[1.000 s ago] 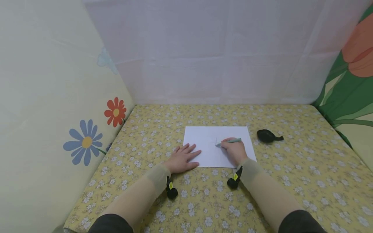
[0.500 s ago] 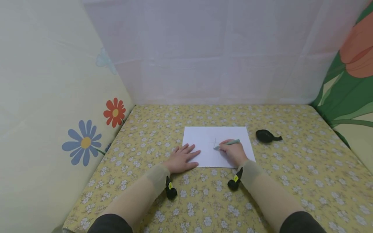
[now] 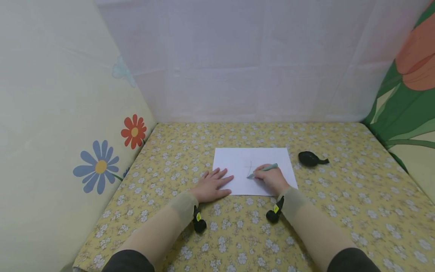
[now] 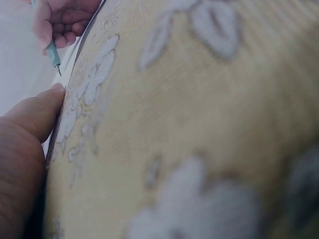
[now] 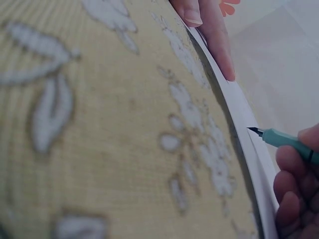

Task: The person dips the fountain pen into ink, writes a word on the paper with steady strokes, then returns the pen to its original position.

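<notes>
Head view: right hand (image 3: 273, 179) pinches slim pen (image 3: 270, 167) over rectangular paper (image 3: 232, 158).

High head view, wrist views — sharing pen (image 5: 283, 140)

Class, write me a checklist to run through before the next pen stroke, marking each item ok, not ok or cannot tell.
1. Teal fountain pen held in the right hand: ok.
2. Nib uncapped: ok, it shows bare.
3. White paper steadied: ok, the left hand rests spread on its near left corner.
4. Black object off the paper: ok, it lies to the right.
5. Enough ink inside: cannot tell.
</notes>
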Tool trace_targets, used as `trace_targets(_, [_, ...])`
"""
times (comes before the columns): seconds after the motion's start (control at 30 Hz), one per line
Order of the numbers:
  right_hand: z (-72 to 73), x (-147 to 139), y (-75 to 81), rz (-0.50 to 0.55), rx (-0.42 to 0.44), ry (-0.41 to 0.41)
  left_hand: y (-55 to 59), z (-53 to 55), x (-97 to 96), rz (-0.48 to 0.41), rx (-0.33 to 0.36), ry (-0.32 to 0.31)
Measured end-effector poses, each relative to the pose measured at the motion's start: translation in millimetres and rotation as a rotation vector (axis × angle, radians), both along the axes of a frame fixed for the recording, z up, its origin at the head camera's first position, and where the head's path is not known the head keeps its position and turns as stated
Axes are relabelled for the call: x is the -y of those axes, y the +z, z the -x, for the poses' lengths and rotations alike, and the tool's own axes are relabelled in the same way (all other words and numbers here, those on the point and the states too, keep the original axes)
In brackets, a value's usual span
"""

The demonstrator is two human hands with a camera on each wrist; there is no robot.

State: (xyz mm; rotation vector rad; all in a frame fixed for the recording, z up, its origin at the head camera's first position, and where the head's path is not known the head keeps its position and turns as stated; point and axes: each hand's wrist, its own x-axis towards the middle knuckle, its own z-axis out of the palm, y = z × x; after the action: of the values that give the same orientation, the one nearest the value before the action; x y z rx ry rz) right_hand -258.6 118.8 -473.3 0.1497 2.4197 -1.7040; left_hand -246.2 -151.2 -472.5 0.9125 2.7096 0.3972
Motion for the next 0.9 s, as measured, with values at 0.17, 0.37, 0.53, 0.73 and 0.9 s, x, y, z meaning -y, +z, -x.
trace_targets(0.17, [-0.1, 1.0, -0.3, -0.021, -0.012, 0.035, -2.4, 1.1, 0.9, -0.009, 0.004, 0.003])
trace_targets(0.37, [0.1, 2.7, 0.1, -0.046, -0.014, 0.064, -2.6, 1.5, 0.9, -0.003, 0.001, 0.007])
trace_targets(0.53, [0.9, 3.4, -0.6, -0.031, -0.006, 0.081, -1.8, 1.5, 0.7, 0.001, 0.002, 0.007])
trace_targets(0.73, [1.4, 1.2, 1.1, -0.007, -0.005, 0.06, 1.2, 0.6, -0.4, 0.013, 0.0, 0.003])
trace_targets(0.9, [3.3, -3.5, 3.9, 0.024, 0.005, 0.02, 4.3, -0.4, -1.4, 0.041, -0.004, -0.005])
